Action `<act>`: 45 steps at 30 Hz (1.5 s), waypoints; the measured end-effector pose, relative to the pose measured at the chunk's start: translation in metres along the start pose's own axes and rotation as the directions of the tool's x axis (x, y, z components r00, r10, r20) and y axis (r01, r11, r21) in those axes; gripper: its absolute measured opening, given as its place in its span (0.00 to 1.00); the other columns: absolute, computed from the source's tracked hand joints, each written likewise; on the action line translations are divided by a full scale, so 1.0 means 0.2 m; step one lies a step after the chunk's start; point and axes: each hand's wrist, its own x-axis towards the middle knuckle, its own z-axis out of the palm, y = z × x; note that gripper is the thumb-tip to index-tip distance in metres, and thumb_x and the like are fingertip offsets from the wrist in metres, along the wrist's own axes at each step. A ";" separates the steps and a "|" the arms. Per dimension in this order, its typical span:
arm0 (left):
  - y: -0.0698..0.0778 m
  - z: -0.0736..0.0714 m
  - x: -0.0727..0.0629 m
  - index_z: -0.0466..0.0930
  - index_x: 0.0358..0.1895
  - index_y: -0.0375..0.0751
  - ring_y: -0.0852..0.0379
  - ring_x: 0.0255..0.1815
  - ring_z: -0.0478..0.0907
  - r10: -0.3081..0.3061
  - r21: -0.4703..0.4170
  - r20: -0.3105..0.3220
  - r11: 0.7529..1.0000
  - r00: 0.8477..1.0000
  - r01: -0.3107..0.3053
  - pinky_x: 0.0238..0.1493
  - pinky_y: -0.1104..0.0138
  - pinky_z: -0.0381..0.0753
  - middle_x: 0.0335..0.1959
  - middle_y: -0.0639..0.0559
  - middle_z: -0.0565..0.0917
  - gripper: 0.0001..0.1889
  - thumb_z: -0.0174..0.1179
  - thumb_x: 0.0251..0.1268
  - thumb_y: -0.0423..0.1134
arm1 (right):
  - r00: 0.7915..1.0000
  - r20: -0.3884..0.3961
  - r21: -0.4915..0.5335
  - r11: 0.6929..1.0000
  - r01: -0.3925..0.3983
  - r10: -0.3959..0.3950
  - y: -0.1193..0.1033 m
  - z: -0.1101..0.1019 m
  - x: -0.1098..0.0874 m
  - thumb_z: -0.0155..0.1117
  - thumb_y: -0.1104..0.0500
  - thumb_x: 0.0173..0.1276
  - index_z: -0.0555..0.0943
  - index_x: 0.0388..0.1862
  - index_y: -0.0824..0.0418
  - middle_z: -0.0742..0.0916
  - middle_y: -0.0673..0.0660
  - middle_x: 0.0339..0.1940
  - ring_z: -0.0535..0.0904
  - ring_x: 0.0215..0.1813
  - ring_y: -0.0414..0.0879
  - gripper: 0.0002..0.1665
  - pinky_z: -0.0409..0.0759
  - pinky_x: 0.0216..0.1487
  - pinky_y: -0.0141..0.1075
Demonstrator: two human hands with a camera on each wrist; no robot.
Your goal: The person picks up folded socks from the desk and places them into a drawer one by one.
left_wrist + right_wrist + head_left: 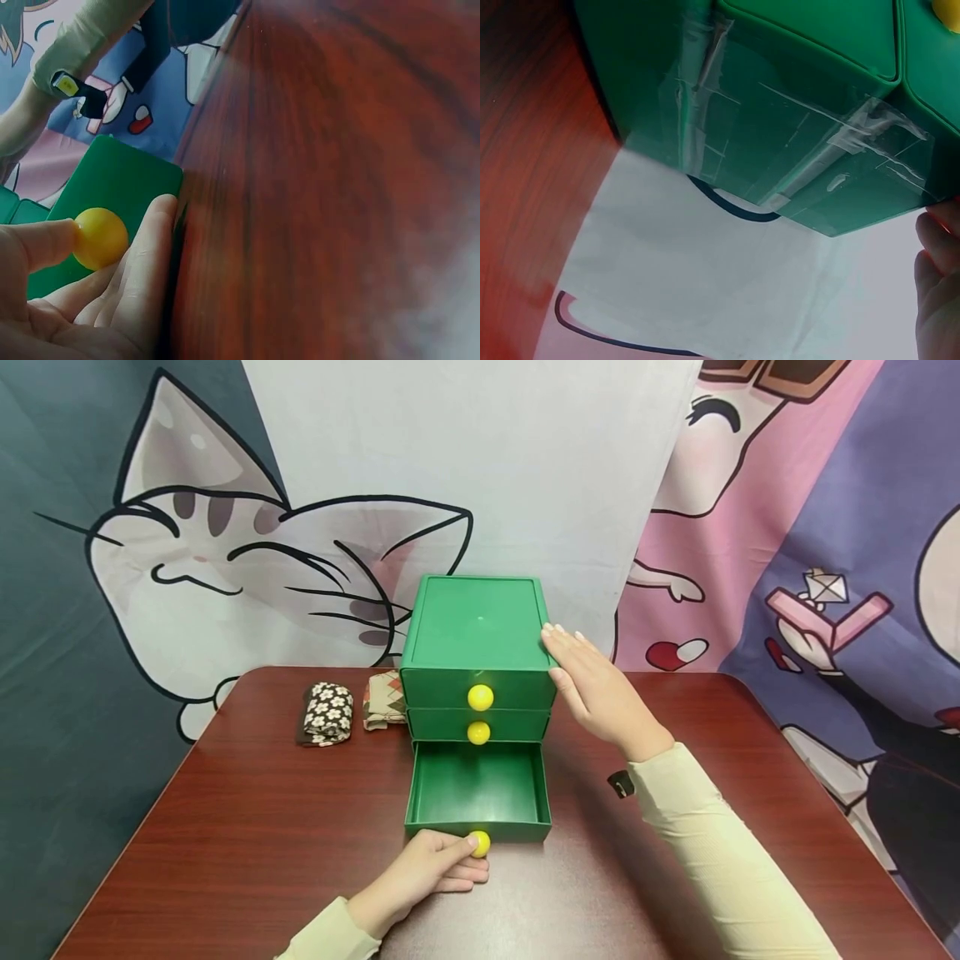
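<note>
A green drawer cabinet [480,622] with round yellow knobs stands on the table. Its bottom drawer [480,785] is pulled out, and the inside shows bare green. My left hand [431,868] pinches that drawer's yellow knob [100,238] between thumb and fingers. Against the cabinet's top right edge rests my right hand [596,693], its fingers straight. Strips of clear tape [847,142] run over the cabinet's side in the right wrist view. The upper two drawers are closed, with a top knob [481,697] and a middle knob [478,732].
Left of the cabinet lie a rolled dark cloth with white flowers [327,714] and a folded argyle-patterned cloth [384,700], partly hidden behind the cabinet. The reddish-brown table [247,827] ends at a printed cartoon backdrop [525,468].
</note>
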 end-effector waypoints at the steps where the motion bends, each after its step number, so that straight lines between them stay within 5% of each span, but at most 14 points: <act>1: 0.00 0.00 -0.01 0.81 0.53 0.19 0.51 0.43 0.89 -0.003 0.001 0.002 1.000 1.000 0.003 0.43 0.64 0.88 0.42 0.34 0.88 0.25 0.55 0.79 0.46 | 1.000 -0.002 0.001 1.000 0.000 0.000 0.00 0.00 0.00 0.54 0.63 0.77 0.65 0.76 0.70 0.71 0.65 0.76 0.62 0.78 0.59 0.31 0.50 0.82 0.45; 25: -0.02 -0.01 -0.13 0.84 0.49 0.22 0.48 0.41 0.89 -0.025 0.032 0.051 0.999 0.998 0.024 0.39 0.64 0.89 0.38 0.37 0.89 0.23 0.54 0.79 0.46 | 0.999 -0.037 0.032 0.999 -0.022 0.024 -0.01 0.02 -0.01 0.54 0.63 0.78 0.65 0.76 0.70 0.71 0.65 0.76 0.62 0.79 0.58 0.31 0.50 0.82 0.45; 33: 0.04 -0.05 -0.18 0.85 0.46 0.27 0.55 0.34 0.89 -0.063 0.150 0.188 0.988 0.980 0.034 0.32 0.67 0.88 0.35 0.38 0.89 0.21 0.51 0.80 0.44 | 0.999 -0.044 0.035 0.999 -0.023 0.025 -0.01 0.03 -0.01 0.54 0.64 0.77 0.66 0.76 0.70 0.71 0.65 0.76 0.63 0.79 0.58 0.31 0.51 0.82 0.46; 36: 0.12 -0.08 -0.21 0.85 0.47 0.28 0.57 0.35 0.88 0.006 0.206 0.243 0.977 0.970 -0.057 0.31 0.69 0.87 0.36 0.40 0.89 0.19 0.51 0.81 0.42 | 0.999 -0.046 0.035 0.999 -0.023 0.025 -0.01 0.03 -0.01 0.54 0.64 0.77 0.66 0.76 0.70 0.71 0.65 0.76 0.63 0.79 0.58 0.31 0.51 0.82 0.45; 39: 0.21 -0.13 -0.23 0.84 0.52 0.29 0.58 0.38 0.88 0.129 0.280 0.253 0.939 0.959 -0.200 0.32 0.67 0.87 0.39 0.41 0.89 0.18 0.49 0.82 0.40 | 0.998 -0.051 0.035 0.999 -0.022 0.024 -0.01 0.03 -0.01 0.55 0.64 0.77 0.66 0.76 0.70 0.71 0.65 0.76 0.63 0.78 0.58 0.31 0.51 0.82 0.45; 42: 0.31 -0.20 -0.25 0.82 0.56 0.30 0.57 0.40 0.88 0.258 0.351 0.201 0.882 0.945 -0.315 0.35 0.62 0.89 0.43 0.42 0.89 0.17 0.48 0.83 0.39 | 0.998 -0.056 0.036 0.999 -0.022 0.024 -0.02 0.03 -0.01 0.55 0.64 0.77 0.66 0.76 0.70 0.71 0.64 0.76 0.63 0.78 0.58 0.31 0.51 0.82 0.45; 45: 0.39 -0.28 -0.24 0.81 0.57 0.31 0.56 0.42 0.88 0.353 0.414 0.071 0.840 0.933 -0.350 0.38 0.59 0.89 0.44 0.42 0.88 0.16 0.48 0.83 0.38 | 0.998 -0.058 0.041 0.999 -0.024 0.026 -0.02 0.03 -0.01 0.54 0.64 0.77 0.66 0.76 0.69 0.71 0.64 0.76 0.63 0.79 0.57 0.31 0.51 0.82 0.45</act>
